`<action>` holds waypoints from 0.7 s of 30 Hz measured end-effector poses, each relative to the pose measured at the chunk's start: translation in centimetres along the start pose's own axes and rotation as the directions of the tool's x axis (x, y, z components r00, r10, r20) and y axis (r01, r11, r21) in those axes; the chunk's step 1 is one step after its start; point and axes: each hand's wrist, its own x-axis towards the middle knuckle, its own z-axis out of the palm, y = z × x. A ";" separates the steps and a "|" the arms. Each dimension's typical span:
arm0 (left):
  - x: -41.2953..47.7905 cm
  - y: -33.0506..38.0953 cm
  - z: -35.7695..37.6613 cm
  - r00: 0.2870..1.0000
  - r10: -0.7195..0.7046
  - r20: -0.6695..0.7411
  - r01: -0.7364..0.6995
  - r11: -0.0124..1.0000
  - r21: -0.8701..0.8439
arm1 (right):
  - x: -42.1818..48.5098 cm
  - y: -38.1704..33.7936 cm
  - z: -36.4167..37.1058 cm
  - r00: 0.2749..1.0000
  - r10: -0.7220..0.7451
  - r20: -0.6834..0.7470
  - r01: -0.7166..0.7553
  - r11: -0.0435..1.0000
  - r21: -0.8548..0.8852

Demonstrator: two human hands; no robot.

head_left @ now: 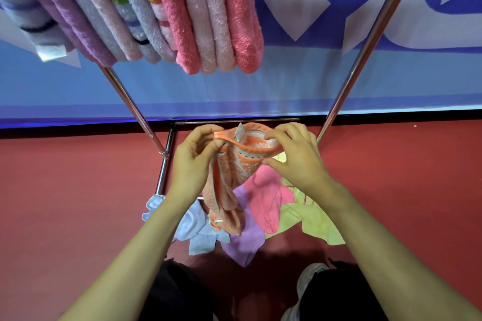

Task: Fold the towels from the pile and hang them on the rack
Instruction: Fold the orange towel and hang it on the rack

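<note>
A person stands over a red floor [78,203], both bare arms reaching into the centre of the frame. The left hand [193,161] and right hand [297,161] each pinch the top hem of an orange patterned towel [229,180]. It hangs bunched and twisted between them, with a small white tag [239,133] poking up at the hem. Its lower end dangles just above the pile [266,198], a loose heap of pink, yellow-green, purple and pale blue cloths on the floor at lower centre.

Folded towels [182,8] already hang side by side across the upper left and upper centre. The slanting metal poles of the rack [365,47] run down either side towards the hands.

The towel looks not yet spread, so the fold has hardly begun. To do it well, the fingers should work outward along the hem until each hand holds a corner. A light shake would let the cloth drop flat. Then bring corner to corner, edges matched, into a narrow strip like those hung above.
</note>
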 end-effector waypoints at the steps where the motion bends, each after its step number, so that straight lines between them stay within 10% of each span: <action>1: 0.1 0.0 -0.2 1.000 0.004 -0.008 -0.004 1.000 -0.011 | -0.1 0.6 0.1 0.999 0.021 0.039 -0.020 1.000 -0.020; 21: -2.7 4.1 -2.6 0.989 0.039 -0.142 -0.029 0.997 0.072 | -2.2 -3.6 -7.1 0.996 0.091 0.024 -0.093 0.921 0.379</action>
